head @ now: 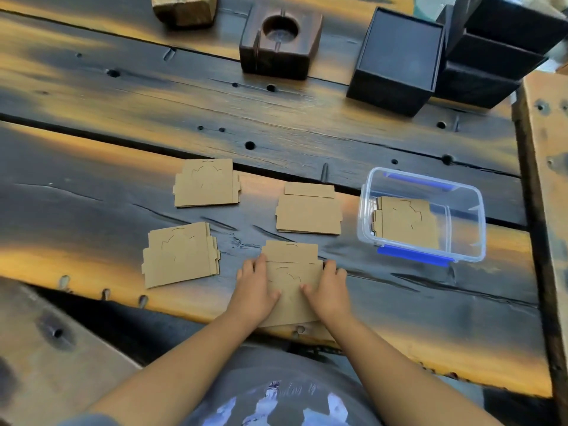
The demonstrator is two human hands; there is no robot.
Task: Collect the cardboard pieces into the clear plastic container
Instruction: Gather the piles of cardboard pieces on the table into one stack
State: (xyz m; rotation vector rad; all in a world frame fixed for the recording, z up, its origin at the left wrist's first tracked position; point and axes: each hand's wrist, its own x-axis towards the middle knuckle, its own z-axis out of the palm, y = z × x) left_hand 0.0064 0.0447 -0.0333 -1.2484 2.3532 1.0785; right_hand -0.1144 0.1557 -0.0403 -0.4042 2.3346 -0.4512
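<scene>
Flat brown cardboard pieces lie in small stacks on the dark wooden table. One stack (206, 183) is at the far left, one (180, 255) at the near left, one (309, 210) in the middle. The nearest stack (292, 281) sits at the table's front edge, gripped on both sides by my left hand (256, 289) and my right hand (329, 290). The clear plastic container (461, 256) with blue clips stands to the right, with a cardboard stack (405, 222) inside it.
At the back stand a dark wooden block with a round hollow (281, 41), a lighter wooden block (184, 9) and black boxes (399, 59). A wooden beam (544, 186) runs along the table's right edge. A lower bench (46, 348) is at the near left.
</scene>
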